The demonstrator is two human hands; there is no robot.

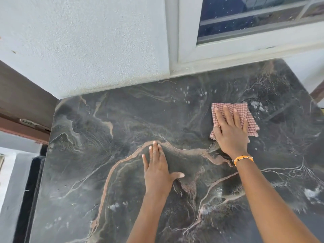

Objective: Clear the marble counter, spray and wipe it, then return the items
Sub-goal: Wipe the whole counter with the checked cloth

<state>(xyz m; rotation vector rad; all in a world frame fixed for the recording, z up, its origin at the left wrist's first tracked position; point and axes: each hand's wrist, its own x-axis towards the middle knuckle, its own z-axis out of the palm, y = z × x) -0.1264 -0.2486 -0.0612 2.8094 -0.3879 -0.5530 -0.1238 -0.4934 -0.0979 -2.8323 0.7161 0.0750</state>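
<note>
Dark marble counter (108, 130) spreads under me, wet with spray droplets toward its far edge. Left hand (158, 165) lies flat near the middle, fingers straight. Right hand (229, 130) presses flat on my checked cloth (245, 111) toward the far right corner.

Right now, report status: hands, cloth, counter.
Right hand flat on checked cloth, far right. Left hand flat on marble counter. Spray droplets ahead. Nothing blocking.
</note>
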